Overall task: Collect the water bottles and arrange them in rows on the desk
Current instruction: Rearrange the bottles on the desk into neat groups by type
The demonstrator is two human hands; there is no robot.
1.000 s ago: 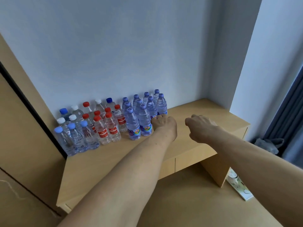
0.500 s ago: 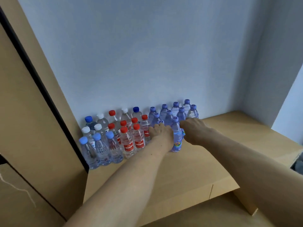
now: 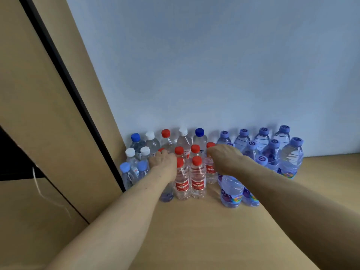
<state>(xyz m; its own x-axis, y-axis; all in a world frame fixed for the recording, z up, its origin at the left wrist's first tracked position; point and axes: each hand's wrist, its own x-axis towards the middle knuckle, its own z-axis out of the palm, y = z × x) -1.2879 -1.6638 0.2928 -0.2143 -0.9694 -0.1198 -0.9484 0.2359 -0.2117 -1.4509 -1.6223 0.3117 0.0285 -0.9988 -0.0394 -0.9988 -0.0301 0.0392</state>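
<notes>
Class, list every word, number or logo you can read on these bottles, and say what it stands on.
Nothing can be quoted.
Red labels: white lettering, too blurred.
Purple caps: a swirl mark, no clear letter.
Multicoloured labels: print unreadable.

Left hand (image 3: 163, 162), right hand (image 3: 224, 159): grips obscured among bottles (image 3: 197, 179)
</notes>
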